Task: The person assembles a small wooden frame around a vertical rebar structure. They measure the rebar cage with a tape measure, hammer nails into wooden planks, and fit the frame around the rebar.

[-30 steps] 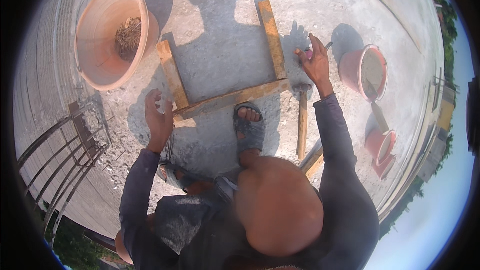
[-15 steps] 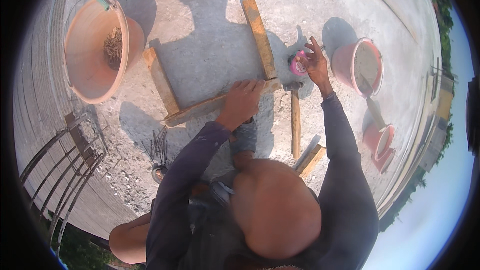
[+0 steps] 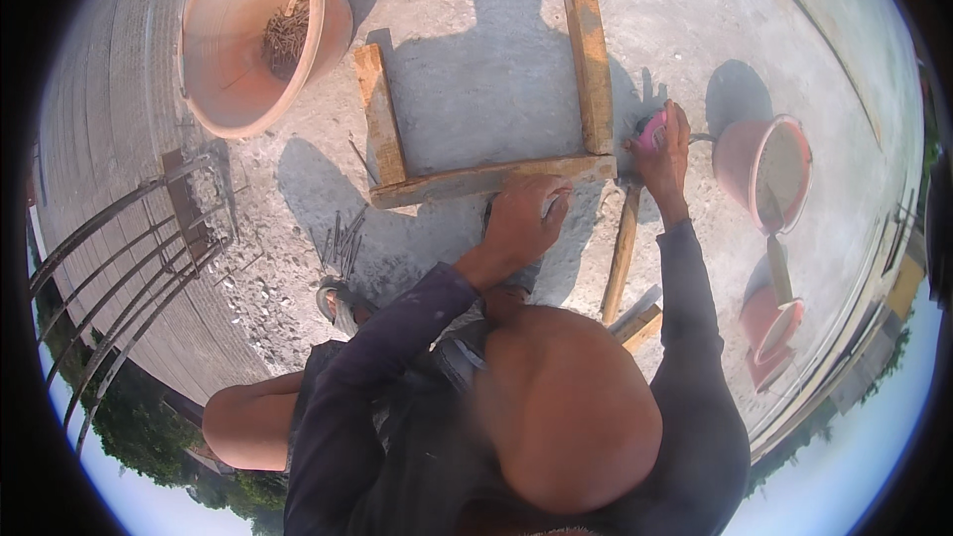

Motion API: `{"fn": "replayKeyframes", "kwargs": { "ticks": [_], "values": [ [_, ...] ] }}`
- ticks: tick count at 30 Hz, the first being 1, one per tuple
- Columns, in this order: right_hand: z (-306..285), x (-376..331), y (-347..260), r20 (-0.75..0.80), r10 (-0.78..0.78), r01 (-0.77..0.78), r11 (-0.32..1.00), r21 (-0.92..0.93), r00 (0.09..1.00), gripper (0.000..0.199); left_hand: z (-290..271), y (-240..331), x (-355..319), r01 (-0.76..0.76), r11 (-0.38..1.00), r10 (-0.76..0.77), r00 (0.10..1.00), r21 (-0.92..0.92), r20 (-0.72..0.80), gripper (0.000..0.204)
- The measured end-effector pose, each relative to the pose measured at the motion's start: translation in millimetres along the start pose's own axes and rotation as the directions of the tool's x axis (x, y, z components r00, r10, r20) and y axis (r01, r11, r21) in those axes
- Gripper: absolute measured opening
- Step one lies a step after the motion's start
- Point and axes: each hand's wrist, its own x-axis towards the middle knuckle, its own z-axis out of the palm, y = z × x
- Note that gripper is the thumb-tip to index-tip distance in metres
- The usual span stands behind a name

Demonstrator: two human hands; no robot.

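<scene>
A wooden frame of three planks lies on the concrete: a cross plank [image 3: 476, 181] nearest me, a left plank [image 3: 381, 119] and a right plank [image 3: 592, 65] running away from it. My left hand [image 3: 524, 222] rests on the near edge of the cross plank, close to its right end. Its fingers are curled, and something pale shows under them. My right hand [image 3: 665, 151] is closed on a small pink object [image 3: 650, 131] at the frame's right corner. A hammer with a wooden handle [image 3: 621, 256] lies on the ground between my arms.
A large orange tub [image 3: 213, 69] holding nails stands at the upper left. Loose nails [image 3: 343, 238] lie in front of the frame. A pink bucket [image 3: 743, 161] with a trowel stands at the right, smaller tubs [image 3: 769, 333] below it. Bent steel bars [image 3: 129, 258] lie at the left.
My left hand has moved from the left end of the cross plank to its right end. My right hand now holds the pink object at the corner. The view has come closer.
</scene>
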Motion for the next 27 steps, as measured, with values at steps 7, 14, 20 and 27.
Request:
{"fn": "replayKeyframes", "kwargs": {
  "ticks": [7, 14, 20, 27],
  "values": [
    [-103.9, -17.6, -68.9, 0.614, -0.151, -0.464, 0.524, 0.715, 0.775, 0.112, -31.5, 24.3, 21.8, 0.583, 0.489, -0.362, 0.812, -0.649, 0.457, 0.039],
    [-82.1, -26.8, -143.3, 0.836, -0.318, -0.686, 0.478, 0.549, 0.447, 0.123, -45.9, -4.4, 4.5, 0.65, 0.388, -0.383, 0.758, -0.653, 0.528, 0.038],
    [-123.0, 9.1, -120.2, 0.852, -0.291, -0.039, 0.939, 0.34, 0.435, 0.097, -134.5, -56.3, -3.6, -0.054, 0.984, 0.007, 0.964, 0.169, 0.265, 0.012],
    [-136.9, 67.2, -20.6, 0.787, -0.149, 0.116, 0.988, 0.099, 0.599, 0.109, -184.0, -107.0, 13.3, -0.275, 0.647, 0.034, 0.942, 0.711, 0.334, 0.022]
  ]
}}
